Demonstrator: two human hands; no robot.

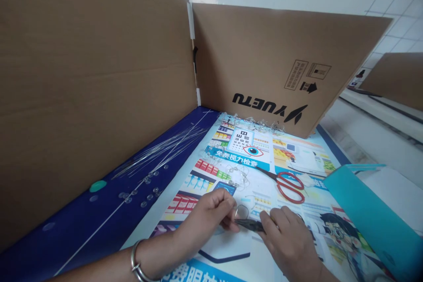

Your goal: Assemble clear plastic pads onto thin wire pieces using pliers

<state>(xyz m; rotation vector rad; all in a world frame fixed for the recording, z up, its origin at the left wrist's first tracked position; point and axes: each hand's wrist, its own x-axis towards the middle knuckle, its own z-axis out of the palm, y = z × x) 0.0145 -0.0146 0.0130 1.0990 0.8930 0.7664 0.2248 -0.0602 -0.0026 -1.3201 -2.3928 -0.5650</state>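
Centrally, wire loop (243,205) lies between left hand (214,209), pinching it, and right hand (289,234), gripping pliers (250,224). Cardboard panel (251,53) reads "YUETU", inverted.

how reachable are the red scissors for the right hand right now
Probably yes: nothing seems to lie between the right hand and the scissors, but the pliers it holds probably need setting down.
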